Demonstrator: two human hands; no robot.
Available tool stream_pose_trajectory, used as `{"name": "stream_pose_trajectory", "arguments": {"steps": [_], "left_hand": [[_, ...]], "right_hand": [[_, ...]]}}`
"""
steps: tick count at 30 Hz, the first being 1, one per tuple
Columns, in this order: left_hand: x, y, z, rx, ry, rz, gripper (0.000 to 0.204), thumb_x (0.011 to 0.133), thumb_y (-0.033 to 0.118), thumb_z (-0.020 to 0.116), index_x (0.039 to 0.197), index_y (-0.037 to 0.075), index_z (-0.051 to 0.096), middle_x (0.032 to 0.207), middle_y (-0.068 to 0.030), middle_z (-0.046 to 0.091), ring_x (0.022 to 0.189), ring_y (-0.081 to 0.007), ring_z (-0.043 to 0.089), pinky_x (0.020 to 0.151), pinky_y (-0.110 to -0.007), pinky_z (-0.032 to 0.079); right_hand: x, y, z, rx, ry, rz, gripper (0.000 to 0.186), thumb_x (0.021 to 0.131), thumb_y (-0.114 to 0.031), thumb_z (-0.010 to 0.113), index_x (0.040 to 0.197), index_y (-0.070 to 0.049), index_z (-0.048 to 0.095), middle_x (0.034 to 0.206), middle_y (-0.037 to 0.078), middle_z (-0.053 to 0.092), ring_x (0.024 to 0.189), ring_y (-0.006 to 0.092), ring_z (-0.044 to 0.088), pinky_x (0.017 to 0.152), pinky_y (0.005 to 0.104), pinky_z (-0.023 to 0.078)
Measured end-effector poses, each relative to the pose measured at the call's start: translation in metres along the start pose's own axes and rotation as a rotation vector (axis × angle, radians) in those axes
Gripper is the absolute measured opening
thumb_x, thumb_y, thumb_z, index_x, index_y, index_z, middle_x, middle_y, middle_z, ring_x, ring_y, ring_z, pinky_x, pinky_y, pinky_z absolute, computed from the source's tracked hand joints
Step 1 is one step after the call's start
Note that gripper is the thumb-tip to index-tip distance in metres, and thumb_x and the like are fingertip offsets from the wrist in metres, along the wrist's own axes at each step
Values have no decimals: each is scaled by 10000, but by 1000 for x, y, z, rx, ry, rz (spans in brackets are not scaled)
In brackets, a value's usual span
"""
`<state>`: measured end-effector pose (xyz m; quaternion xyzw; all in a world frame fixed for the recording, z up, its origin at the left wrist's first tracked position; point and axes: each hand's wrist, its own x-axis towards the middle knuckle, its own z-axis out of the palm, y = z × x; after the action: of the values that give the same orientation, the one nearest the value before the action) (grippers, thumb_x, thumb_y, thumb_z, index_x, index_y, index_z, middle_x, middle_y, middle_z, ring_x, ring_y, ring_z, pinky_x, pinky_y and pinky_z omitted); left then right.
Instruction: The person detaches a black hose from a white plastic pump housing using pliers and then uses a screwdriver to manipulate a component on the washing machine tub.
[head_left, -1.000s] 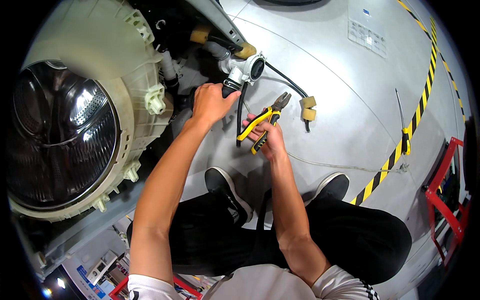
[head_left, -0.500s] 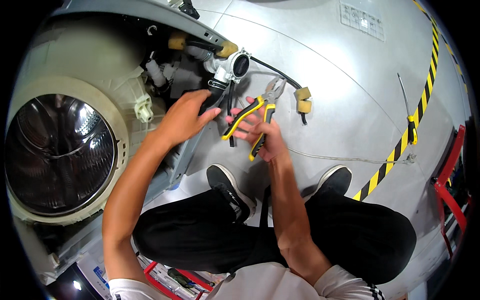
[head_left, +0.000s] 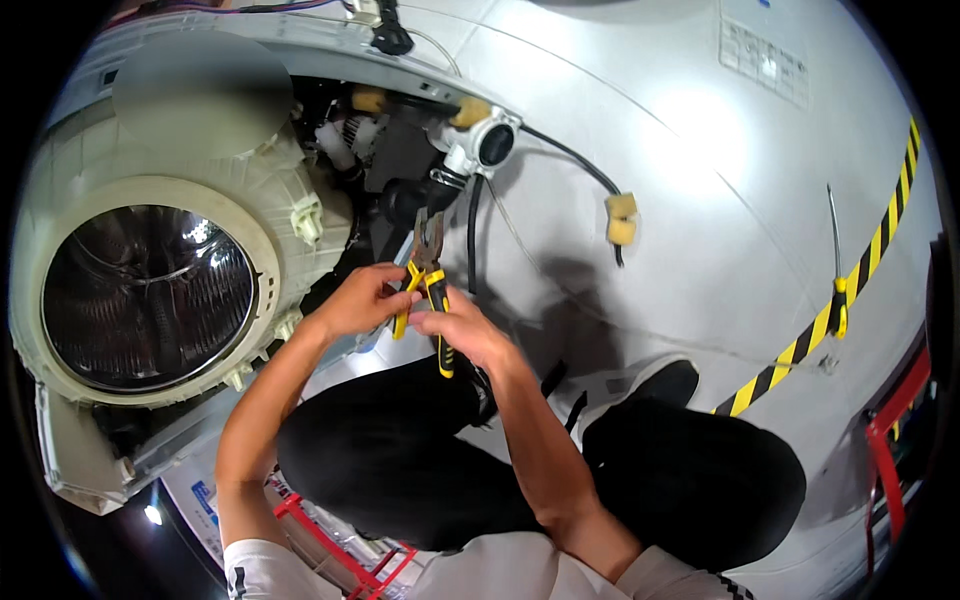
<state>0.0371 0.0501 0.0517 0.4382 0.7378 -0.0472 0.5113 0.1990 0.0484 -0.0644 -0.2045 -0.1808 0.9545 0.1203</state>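
Observation:
Both my hands are on a pair of combination pliers (head_left: 437, 290) with yellow-and-black handles. My left hand (head_left: 362, 302) has its fingertips closed on one handle, and my right hand (head_left: 468, 328) grips the other. The jaws point away from me, just by a black rubber hose (head_left: 403, 203); whether they touch it I cannot tell. A wire hose clamp (head_left: 448, 178) sits where this hose joins a white plastic pump (head_left: 463, 158) with a round black cap (head_left: 496, 145). The pump hangs at the washing machine's edge.
The opened washing machine, with its drum (head_left: 150, 300), fills the left. A thin black hose with yellow foam pieces (head_left: 621, 220) lies on the floor. Farther right are a screwdriver (head_left: 839, 300) and striped floor tape (head_left: 880, 245). A red toolbox frame (head_left: 885, 450) stands at right.
The pliers have moved left and toward me, their jaws now beside the rubber hose. My left hand has left the hose and closed on a handle. The view has shifted.

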Motion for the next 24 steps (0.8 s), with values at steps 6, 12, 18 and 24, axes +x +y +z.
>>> {"name": "stream_pose_trajectory", "arguments": {"steps": [6,12,18,24], "left_hand": [[8,-43,34,-196,221,268,171,871,150,687,927,-9,657,758,-20,475,618,-84,419,541,-246,343],[18,-59,43,-409,287,340,130,862,99,678,932,-10,660,766,6,471,664,-54,411,560,-224,317],[36,-68,57,-759,270,446,101,898,63,616,928,-33,613,750,-25,491,656,-65,478,570,-237,364],[39,-60,67,-826,318,549,191,928,107,555,1049,-13,640,899,-74,613,855,-132,580,765,-262,450]], "right_hand": [[-6,-29,-5,-111,-67,-54,826,790,8,547,1529,-83,189,1114,23,514,972,114,493,857,235,409],[14,-24,-24,-184,-59,58,777,786,112,489,1503,-33,227,1259,84,521,1084,158,541,912,272,447],[12,-45,-13,-89,35,131,491,814,110,508,1297,52,441,1213,192,562,993,323,669,859,363,560],[-1,-31,3,19,228,43,448,852,-25,578,1263,88,438,1164,205,569,990,392,650,878,475,547]]}}
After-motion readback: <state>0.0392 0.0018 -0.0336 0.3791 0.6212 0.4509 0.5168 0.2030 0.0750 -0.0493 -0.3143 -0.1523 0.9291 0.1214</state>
